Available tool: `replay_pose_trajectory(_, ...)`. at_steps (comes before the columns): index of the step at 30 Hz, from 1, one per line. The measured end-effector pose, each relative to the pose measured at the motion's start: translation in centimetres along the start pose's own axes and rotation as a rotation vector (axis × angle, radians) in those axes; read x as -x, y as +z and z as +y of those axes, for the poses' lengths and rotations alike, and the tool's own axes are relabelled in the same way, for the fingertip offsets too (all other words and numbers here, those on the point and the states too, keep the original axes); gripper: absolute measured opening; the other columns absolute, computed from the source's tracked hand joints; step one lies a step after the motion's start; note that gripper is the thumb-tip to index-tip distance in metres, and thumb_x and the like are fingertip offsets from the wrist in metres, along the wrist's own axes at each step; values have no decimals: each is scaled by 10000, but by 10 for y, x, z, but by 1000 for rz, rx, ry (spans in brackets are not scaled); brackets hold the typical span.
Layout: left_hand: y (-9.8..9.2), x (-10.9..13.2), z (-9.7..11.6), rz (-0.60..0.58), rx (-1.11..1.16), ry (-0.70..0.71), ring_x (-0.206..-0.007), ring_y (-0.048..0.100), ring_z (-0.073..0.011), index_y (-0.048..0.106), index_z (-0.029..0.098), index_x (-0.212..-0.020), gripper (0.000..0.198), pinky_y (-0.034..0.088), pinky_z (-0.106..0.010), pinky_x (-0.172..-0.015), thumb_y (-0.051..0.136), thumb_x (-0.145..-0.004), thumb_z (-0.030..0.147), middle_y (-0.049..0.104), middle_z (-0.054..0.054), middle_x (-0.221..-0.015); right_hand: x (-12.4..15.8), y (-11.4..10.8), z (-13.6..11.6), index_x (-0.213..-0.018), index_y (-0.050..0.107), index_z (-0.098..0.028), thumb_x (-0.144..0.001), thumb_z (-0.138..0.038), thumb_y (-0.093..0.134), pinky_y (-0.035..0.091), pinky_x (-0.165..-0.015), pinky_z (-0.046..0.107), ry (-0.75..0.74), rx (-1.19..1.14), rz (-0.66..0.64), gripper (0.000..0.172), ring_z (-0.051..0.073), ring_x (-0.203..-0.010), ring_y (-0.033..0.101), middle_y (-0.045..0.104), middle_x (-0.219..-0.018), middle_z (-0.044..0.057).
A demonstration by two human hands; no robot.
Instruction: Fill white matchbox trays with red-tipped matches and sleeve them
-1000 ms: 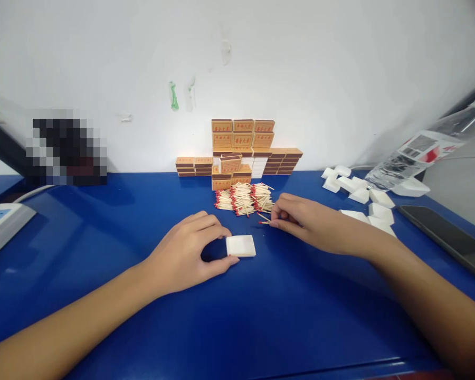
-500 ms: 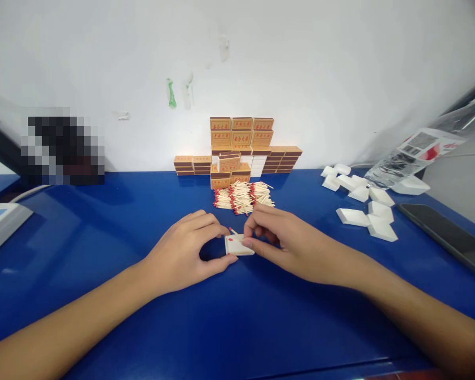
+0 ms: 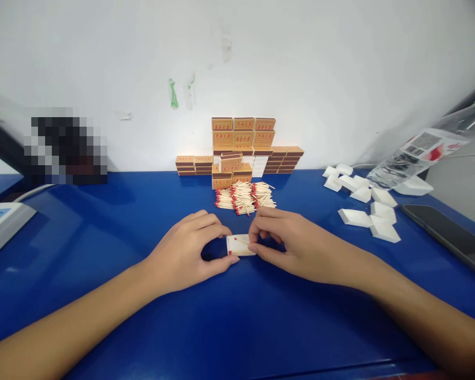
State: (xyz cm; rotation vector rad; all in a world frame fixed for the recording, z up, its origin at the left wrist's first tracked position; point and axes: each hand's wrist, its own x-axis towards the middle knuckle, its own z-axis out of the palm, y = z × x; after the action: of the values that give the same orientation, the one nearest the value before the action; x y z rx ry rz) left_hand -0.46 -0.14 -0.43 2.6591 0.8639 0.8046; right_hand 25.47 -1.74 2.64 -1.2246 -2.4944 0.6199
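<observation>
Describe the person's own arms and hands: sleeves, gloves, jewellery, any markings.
The left forearm and right forearm are bare as far as the view shows, with no sleeve visible. The left hand and right hand are ungloved; no watch, bracelet, ring or marking can be seen. Fingernail detail is too small to tell.

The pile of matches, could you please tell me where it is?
In the head view, the pile of matches sits slightly right of centre, between the stacked matchboxes and the right hand.
</observation>
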Motion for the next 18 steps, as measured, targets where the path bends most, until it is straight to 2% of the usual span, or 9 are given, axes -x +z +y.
replay_pose_trajectory(4, -1, 1, 1, 4, 2, 2, -879, 639, -216, 703, 167, -1053, 229, 529, -387, -843, 788, -932, 342, 736, -58, -999, 2, -5, -4, -981, 700, -226, -986, -205, 651, 420, -676, 311, 6, 42, -27, 53, 144, -777, 591, 646, -1022, 20)
replay_pose_trajectory(8, -1, 0, 1, 20, 0, 13, -878, 648, -215, 703, 164, -1051, 229, 532, -381, -828, 797, -925, 328, 738, -59, -1002, 3, -5, -6, -1004, 707, -223, -996, -206, 644, 420, -666, 312, -12, 61, 7, 66, 140, -759, 585, 636, -1038, 26)
replay_pose_trajectory(14, -2, 0, 1, 59, -21, 68, -883, 660, -218, 706, 170, -1085, 230, 543, -388, -826, 782, -938, 330, 744, -66, -1002, 3, 1, -5, -1014, 729, -212, -1016, -214, 646, 428, -658, 293, -55, 14, 67, 83, 126, -732, 573, 619, -1003, 24)
replay_pose_trajectory(18, -1, 1, 3, 76, -38, 107, -882, 664, -225, 703, 156, -1109, 247, 541, -397, -828, 772, -948, 331, 743, -83, -996, 0, 7, -7, -1012, 749, -198, -1057, -249, 610, 442, -686, 299, -83, -2, 27, 155, 136, -747, 577, 608, -973, 31)
